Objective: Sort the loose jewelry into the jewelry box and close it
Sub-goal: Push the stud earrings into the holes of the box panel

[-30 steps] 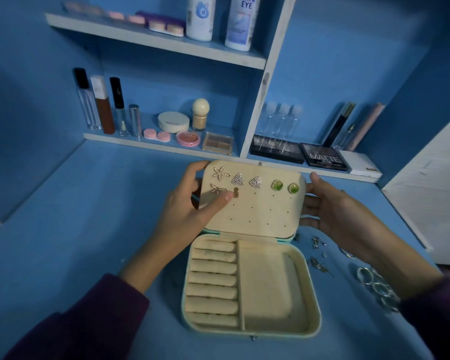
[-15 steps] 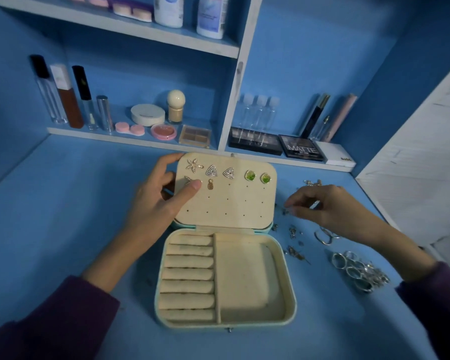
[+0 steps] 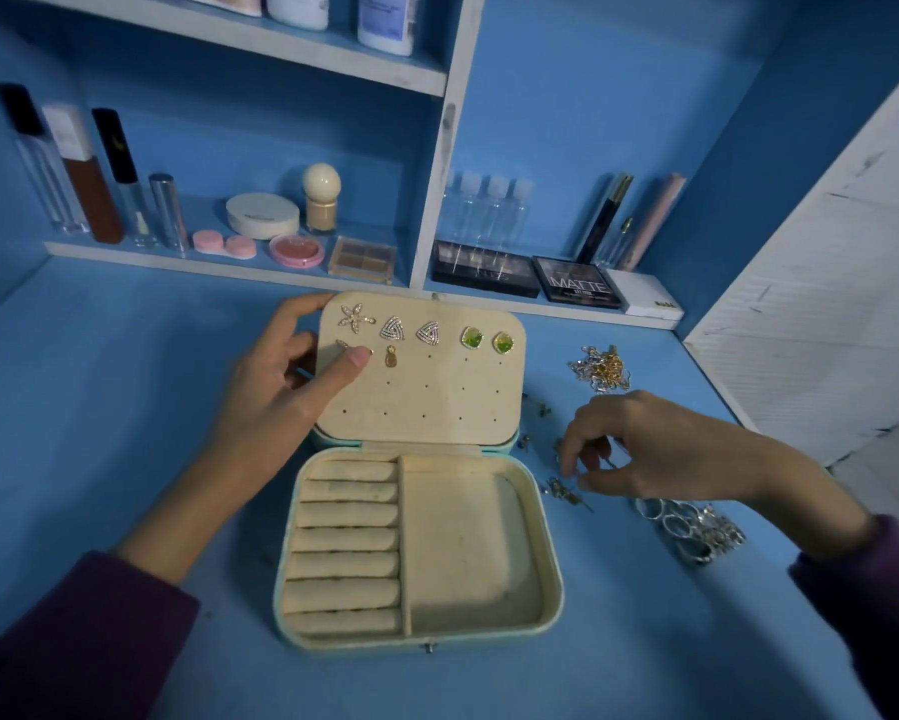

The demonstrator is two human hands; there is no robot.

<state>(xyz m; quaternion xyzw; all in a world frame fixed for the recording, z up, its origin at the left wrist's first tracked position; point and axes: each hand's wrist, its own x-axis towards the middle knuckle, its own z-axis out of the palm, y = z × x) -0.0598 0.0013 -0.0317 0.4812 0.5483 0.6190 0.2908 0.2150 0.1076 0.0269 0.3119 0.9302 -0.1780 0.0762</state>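
On blue desk (image 3: pixel 125 387), centre: mint-green jewelry box (image 3: pixel 421 635) open, cream velvet ring rolls and tray inside. Perforated lid (image 3: pixel 426 407) raised, carrying starfish, triangle and green-stone studs (image 3: pixel 429 332). Left hand (image 3: pixel 276 392) grips lid's left edge, thumb pressed on panel. Right hand (image 3: pixel 660 449), off lid's right edge since a second ago, curls fingertips among loose silver earrings (image 3: pixel 567 492); hold on any unclear. Silver rings (image 3: pixel 691 527) just beside, tangled chains (image 3: pixel 600 368) behind.

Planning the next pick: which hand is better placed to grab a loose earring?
Right. The right hand hovers over the loose earrings beside the box; the left hand holds the lid up.
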